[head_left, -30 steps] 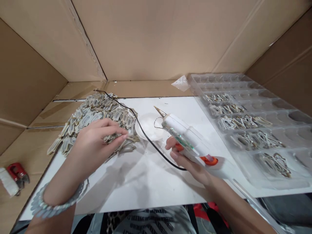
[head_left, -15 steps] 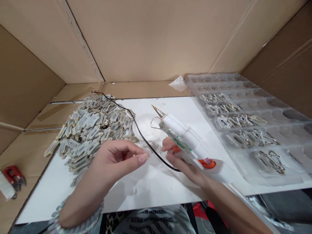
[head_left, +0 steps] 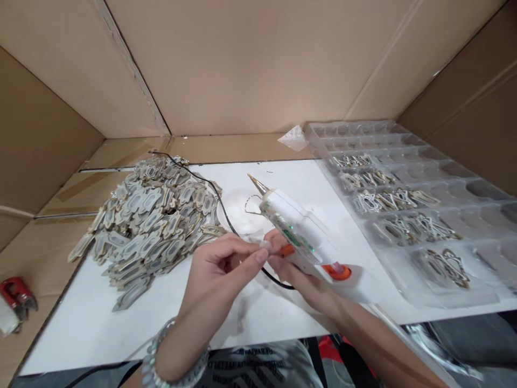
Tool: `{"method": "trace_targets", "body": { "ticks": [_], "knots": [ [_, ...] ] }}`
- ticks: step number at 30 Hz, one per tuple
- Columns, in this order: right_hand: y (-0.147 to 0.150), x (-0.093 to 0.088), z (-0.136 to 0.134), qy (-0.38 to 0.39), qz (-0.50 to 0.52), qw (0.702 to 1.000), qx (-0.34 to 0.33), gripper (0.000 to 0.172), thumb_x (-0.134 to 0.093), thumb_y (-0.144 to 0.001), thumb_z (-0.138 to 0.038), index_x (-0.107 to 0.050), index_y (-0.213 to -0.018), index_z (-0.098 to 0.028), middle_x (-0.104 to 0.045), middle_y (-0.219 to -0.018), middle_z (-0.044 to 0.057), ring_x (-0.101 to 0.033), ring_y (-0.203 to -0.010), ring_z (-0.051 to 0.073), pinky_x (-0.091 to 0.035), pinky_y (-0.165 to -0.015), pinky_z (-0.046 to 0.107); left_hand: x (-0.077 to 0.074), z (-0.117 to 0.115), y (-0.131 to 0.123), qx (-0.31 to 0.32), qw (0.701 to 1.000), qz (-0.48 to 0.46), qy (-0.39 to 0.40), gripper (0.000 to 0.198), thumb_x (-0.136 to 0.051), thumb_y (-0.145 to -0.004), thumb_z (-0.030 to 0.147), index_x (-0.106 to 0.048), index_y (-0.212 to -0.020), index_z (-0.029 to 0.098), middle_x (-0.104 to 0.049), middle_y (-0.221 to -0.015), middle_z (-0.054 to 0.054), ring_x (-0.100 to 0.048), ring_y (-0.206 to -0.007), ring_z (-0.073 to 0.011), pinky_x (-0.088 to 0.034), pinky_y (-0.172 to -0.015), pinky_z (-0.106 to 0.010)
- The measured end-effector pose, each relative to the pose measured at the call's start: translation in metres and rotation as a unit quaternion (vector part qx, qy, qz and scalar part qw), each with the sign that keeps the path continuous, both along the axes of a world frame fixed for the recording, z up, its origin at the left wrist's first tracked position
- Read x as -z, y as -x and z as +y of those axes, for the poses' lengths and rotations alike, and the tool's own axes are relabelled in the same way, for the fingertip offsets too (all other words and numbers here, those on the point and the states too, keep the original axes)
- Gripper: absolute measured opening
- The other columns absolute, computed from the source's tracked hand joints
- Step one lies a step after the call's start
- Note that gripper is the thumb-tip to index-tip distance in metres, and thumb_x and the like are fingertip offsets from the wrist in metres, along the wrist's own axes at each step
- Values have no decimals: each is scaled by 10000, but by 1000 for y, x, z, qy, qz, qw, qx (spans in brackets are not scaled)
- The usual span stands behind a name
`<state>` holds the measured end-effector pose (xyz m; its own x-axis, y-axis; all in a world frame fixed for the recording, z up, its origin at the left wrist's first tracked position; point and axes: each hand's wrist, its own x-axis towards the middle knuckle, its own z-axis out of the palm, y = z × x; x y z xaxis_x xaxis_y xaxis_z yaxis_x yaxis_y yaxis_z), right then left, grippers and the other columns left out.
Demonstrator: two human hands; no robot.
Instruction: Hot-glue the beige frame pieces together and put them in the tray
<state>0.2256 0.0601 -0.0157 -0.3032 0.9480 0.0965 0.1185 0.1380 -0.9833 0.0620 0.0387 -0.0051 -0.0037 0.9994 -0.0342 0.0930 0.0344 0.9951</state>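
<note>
In the middle, my left hand (head_left: 230, 264) pinches a small pale piece (head_left: 264, 245) between thumb and forefinger, too small to identify. The fingertips of my right hand (head_left: 302, 277) touch or nearly touch that piece. My right hand is closed around the grip of a white hot glue gun (head_left: 299, 218), with its orange trigger (head_left: 287, 250) by the fingers. The gun's metal nozzle points up and to the left. A thin wire loop (head_left: 247, 203) sticks out by its front, over a pale round dish (head_left: 232, 218). A black cord (head_left: 228, 215) trails from the grip toward the back left.
A large heap of flat grey-beige frame-shaped pieces (head_left: 149, 215) covers the left of the white board (head_left: 60, 334). At right lies a clear compartment tray (head_left: 388, 269) with similar pieces in several rows. Red-handled snips (head_left: 18, 293) lie far left. Cardboard walls (head_left: 258, 70) surround the board.
My left hand has moved right, from a gap apart to meeting my right fingertips. A pale piece now shows in its pinch. The glue gun has barely moved.
</note>
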Motion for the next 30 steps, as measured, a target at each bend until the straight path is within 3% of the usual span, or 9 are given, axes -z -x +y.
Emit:
{"method": "trace_targets", "body": {
  "ticks": [3,6,7,9,12,16,20,26,30],
  "knots": [
    [0,-3,1,31,28,999,-13,270,-658,-865,-434,-504,-744,-248,-539,-618,-17,-508,-535,147,-468,-468,281,-5,6,12,29,999,39,-24,216,-775,-769,464,-807,-806,253,-661,-690,-33,-550,-632,-154,-420,-534,-273],
    [-3,-4,0,13,44,999,12,207,-636,-863,-378,-517,-760,-243,-529,-625,-33,-504,-533,139,-471,-496,283,-10,24,46,97,972,193,-93,277,-778,-753,471,-796,-918,250,-726,-838,-49,-578,-681,-166,-478,-619,-290],
    [-5,-3,0,6,40,999,28,189,-630,-865,-368,-527,-766,-243,-521,-621,-37,-507,-538,141,-476,-511,287,-10,32,59,103,948,272,-126,267,-771,-756,461,-794,-930,260,-740,-905,-54,-619,-772,-191,-503,-707,-309],
    [-8,-2,-2,-5,13,998,57,164,-637,-869,-363,-556,-793,-243,-518,-623,-39,-527,-566,149,-494,-563,301,-7,47,85,56,877,436,-193,292,-709,-787,462,-784,-991,267,-740,-1034,-71,-640,-956,-260,-487,-886,-395],
    [-11,3,-3,-11,0,997,77,161,-661,-878,-384,-590,-863,-241,-568,-704,-25,-534,-588,141,-494,-594,303,2,64,106,95,785,586,-178,342,-659,-800,463,-772,-1044,253,-721,-1125,-99,-610,-1061,-331,-454,-922,-458],
    [-7,1,-1,-3,43,998,37,157,-624,-874,-352,-554,-798,-233,-526,-660,-40,-467,-528,113,-432,-506,260,10,73,104,144,725,661,-128,351,-706,-772,470,-769,-1053,269,-720,-1150,-86,-591,-1107,-344,-451,-891,-431],
    [-5,-5,3,21,23,999,-7,168,-598,-856,-323,-497,-755,-234,-488,-611,-47,-481,-544,123,-442,-519,258,15,80,96,145,719,671,-109,296,-733,-753,434,-784,-1003,282,-727,-1093,-70,-601,-1082,-330,-436,-846,-407],
    [-6,2,3,22,41,999,-1,164,-611,-858,-331,-525,-759,-233,-489,-598,-47,-468,-520,115,-427,-484,243,16,83,99,144,727,662,-118,222,-729,-756,449,-772,-879,269,-736,-1015,-52,-613,-1038,-321,-424,-853,-428],
    [-5,6,2,37,-6,999,-23,175,-594,-860,-375,-554,-764,-233,-542,-614,-32,-518,-526,124,-457,-469,244,0,65,108,112,732,630,-236,219,-652,-814,439,-728,-864,239,-735,-934,-53,-632,-917,-286,-440,-780,-416]
  ]
}}
